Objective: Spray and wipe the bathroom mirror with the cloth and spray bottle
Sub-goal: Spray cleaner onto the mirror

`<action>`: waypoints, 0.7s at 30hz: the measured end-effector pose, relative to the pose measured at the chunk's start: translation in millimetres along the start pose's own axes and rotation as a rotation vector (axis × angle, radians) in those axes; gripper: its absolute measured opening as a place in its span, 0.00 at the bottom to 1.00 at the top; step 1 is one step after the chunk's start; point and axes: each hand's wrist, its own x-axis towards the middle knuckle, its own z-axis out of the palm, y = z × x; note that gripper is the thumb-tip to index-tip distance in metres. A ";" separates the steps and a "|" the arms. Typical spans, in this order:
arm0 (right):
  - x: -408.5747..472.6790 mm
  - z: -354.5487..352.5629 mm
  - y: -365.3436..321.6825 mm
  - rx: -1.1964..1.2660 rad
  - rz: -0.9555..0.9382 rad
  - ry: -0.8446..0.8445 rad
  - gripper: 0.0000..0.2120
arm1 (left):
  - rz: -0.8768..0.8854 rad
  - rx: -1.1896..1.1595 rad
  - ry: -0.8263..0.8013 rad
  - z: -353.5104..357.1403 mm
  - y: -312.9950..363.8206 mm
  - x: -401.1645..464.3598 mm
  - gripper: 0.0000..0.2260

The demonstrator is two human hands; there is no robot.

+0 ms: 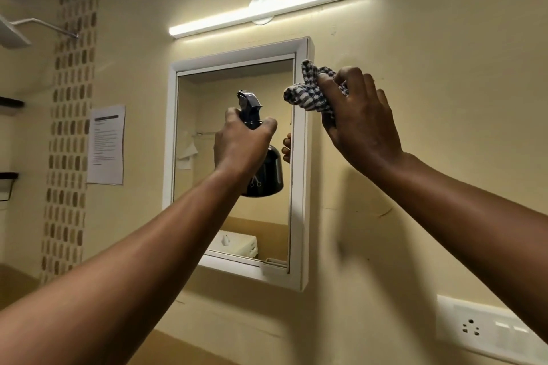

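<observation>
The white-framed mirror [207, 115] hangs on the cream wall ahead of me. My left hand [240, 145] grips the neck of a dark spray bottle [267, 175], held up in front of the glass with its nozzle toward the mirror's upper part. My right hand [358, 121] clutches a bunched blue-and-white checked cloth [308, 92] against the frame's upper right edge. Part of the cloth is hidden inside my palm. Fingers show reflected at the mirror's right edge.
A lit tube light [269, 7] runs above the mirror. A printed paper notice [106, 144] is stuck to the wall at left, beside a strip of mosaic tiles [69, 127]. A white socket and switch plate [486, 329] sits low at right. A shower head [12, 35] juts in at far left.
</observation>
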 end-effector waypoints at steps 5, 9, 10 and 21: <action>7.5 7.3 6.0 0.004 -0.036 0.008 0.28 | 0.015 -0.063 -0.080 0.5 9.2 18.3 0.16; 8.8 10.1 10.0 -0.014 -0.089 0.000 0.28 | -0.087 -0.131 -0.148 -4.4 11.6 33.8 0.12; 9.5 10.8 9.8 -0.020 -0.107 0.002 0.28 | -0.099 -0.141 -0.154 -7.1 10.7 38.1 0.11; 11.7 19.6 -9.3 -0.070 -0.164 -0.002 0.29 | -0.141 -0.200 -0.165 -35.6 -0.4 77.8 0.03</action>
